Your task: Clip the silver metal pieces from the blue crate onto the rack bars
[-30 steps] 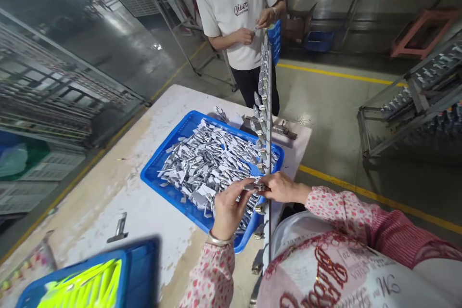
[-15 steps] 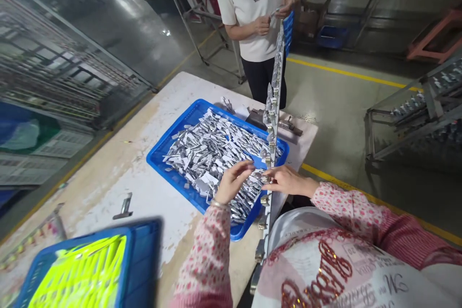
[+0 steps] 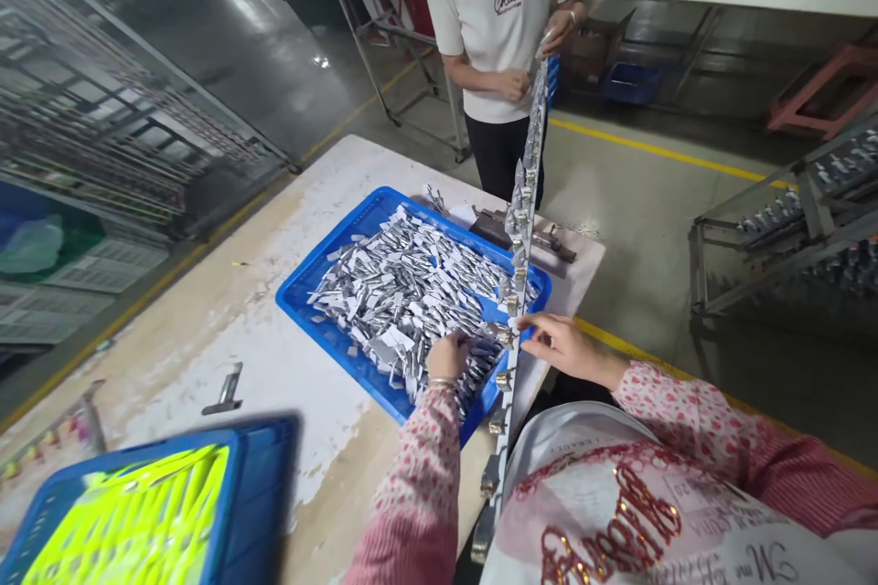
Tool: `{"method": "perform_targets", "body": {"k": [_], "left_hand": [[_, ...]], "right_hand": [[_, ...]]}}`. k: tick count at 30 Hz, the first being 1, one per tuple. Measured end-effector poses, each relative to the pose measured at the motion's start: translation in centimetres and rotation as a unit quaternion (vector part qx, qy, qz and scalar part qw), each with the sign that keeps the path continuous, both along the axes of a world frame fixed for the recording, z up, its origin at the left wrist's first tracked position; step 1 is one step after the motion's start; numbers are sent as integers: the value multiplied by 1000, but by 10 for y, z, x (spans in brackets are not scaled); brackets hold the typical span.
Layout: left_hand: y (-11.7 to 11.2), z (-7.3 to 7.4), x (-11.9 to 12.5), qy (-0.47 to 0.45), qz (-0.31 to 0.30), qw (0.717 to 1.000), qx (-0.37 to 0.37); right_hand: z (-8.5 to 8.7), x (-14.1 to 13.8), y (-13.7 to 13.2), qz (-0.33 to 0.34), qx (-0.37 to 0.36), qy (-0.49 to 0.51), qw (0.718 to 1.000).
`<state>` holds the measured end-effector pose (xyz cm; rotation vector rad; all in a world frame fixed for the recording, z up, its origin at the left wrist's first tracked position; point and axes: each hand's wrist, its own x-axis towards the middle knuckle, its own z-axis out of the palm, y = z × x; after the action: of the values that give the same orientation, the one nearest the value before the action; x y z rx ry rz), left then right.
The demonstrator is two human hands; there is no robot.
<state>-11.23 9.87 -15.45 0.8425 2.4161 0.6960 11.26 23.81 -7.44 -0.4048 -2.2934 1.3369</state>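
A blue plastic tray [image 3: 329, 361] holds a heap of small slim silver pieces [image 3: 384, 292] with pale flat tabs, shaped like fishing lure bodies. My left hand [image 3: 447, 358] reaches down into the heap near its right side, fingers curled and their tips hidden. A long metal rail [image 3: 511, 384] with a row of clips stands at a slant across the tray's right end. Silver pieces sit in its upper clips; the lower clips hold none. Beside a middle clip [image 3: 506, 335], my right hand [image 3: 566, 349] has its fingers stretched and thumb apart, fingertips close to the rail.
Across the table [image 3: 274, 292], a co-worker [image 3: 508, 46] has hands at the rail's far end. A blue crate [image 3: 240, 494] of neon yellow pieces stands front left. Behind the tray lie metal tools [image 3: 549, 242]. A loaded rack [image 3: 788, 247] stands at right.
My left hand has moved down from beside the rail into the heap, and its fingers have curled. My right hand has drawn slightly right, away from the clip.
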Motion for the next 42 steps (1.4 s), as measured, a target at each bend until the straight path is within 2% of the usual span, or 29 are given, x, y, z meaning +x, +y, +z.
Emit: {"method": "perform_targets", "body": {"k": [2, 3, 6, 7, 8, 10, 12, 14, 16, 17, 18, 20, 21, 22, 23, 25, 27, 28, 30, 31, 34, 36, 38, 42], "left_hand": [[-16, 28, -9, -6, 29, 997, 68], [-24, 45, -11, -6, 42, 994, 99], [-48, 103, 0, -33, 68, 972, 224], [-54, 123, 9, -69, 69, 950, 297], [-59, 140, 20, -110, 51, 929, 350], [-64, 169, 45, -179, -13, 899, 400], [-64, 185, 68, -257, -75, 873, 407], [-59, 190, 84, -353, -105, 832, 415], [-54, 189, 90, -434, -102, 795, 410], [-52, 188, 90, -450, -92, 796, 394], [-51, 188, 89, -435, -74, 815, 375], [-52, 190, 85, -304, -29, 889, 342], [-53, 192, 83, -197, -19, 923, 329], [-54, 195, 82, -81, -26, 944, 318], [-55, 197, 82, 28, -51, 949, 309], [-56, 199, 85, 178, -135, 931, 290], [-56, 199, 88, 245, -206, 907, 275], [-55, 198, 88, 253, -226, 902, 269], [-54, 196, 85, 222, -233, 910, 263], [-53, 195, 81, 186, -215, 920, 270], [-51, 186, 68, 35, -109, 938, 327], [-49, 176, 60, -57, -47, 931, 358], [-48, 165, 54, -108, -18, 927, 360], [-46, 152, 48, -101, 1, 937, 334]], "right_hand": [[12, 8, -3, -55, -6, 37, 998], [20, 11, -5, -60, -3, 53, 997], [51, 13, -18, 9, 6, 96, 995], [61, 11, -23, 47, 2, 104, 993], [71, 9, -28, 84, -7, 111, 990], [85, 4, -37, 141, -31, 123, 982], [93, 0, -45, 170, -73, 147, 972], [94, -3, -49, 193, -149, 170, 955], [93, -4, -49, 207, -233, 172, 934], [93, -5, -48, 205, -254, 169, 930], [93, -5, -46, 192, -251, 164, 934], [95, -5, -41, 145, -169, 165, 961], [97, -6, -39, 120, -101, 171, 973], [100, -7, -38, 97, -27, 178, 979], [102, -8, -38, 77, 46, 184, 979], [107, -12, -40, 58, 160, 192, 967], [109, -16, -43, 60, 217, 184, 957], [108, -18, -45, 63, 224, 181, 956], [103, -18, -48, 63, 182, 180, 965], [97, -17, -49, 52, 141, 180, 972], [71, -13, -50, -18, 41, 152, 987], [49, -13, -52, -58, 57, 92, 992], [28, -16, -54, -64, 100, 19, 993], [2, -33, -62, -30, 142, -66, 987]]}}
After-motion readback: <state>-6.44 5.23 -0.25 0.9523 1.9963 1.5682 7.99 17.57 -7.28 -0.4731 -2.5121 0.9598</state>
